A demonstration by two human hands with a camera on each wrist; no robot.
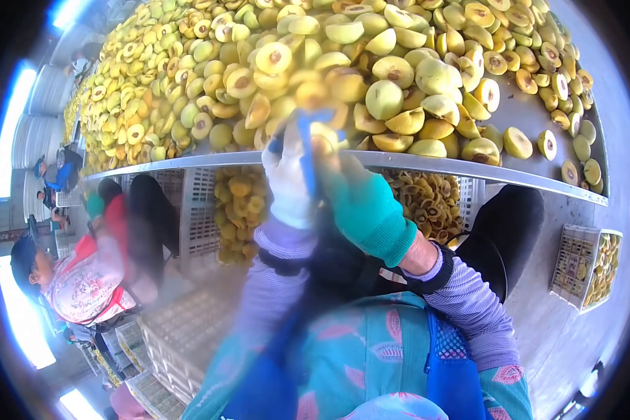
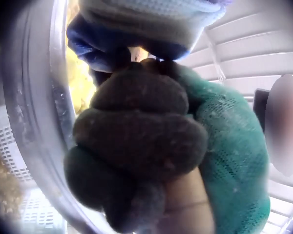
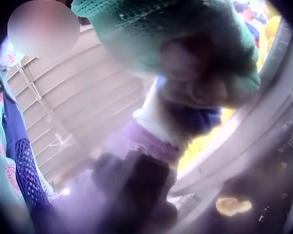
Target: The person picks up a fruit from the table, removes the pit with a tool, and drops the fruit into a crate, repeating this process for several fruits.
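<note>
My left hand (image 1: 287,178), in a white glove with blue-coated fingers, meets my right hand (image 1: 367,206) at the table's front edge. The right one wears a green knit glove. Between their fingertips is a small yellow piece of stone fruit (image 1: 323,138), blurred and mostly covered. Seen from the left wrist, the right hand's dark fingers (image 2: 141,141) are curled tightly, with the left glove's blue fingertips right above them. What lies inside the right hand's curl is hidden. Just beyond both hands is a heap of halved yellow-green stone fruit (image 1: 273,59), many with brown centres.
A raised metal rim (image 1: 210,160) borders the table. Below it, one crate of fruit (image 1: 239,210) stands left of my hands and another of darker halves (image 1: 427,203) right. A white crate (image 1: 574,269) is on the floor at right. Another person (image 1: 84,280) works at left.
</note>
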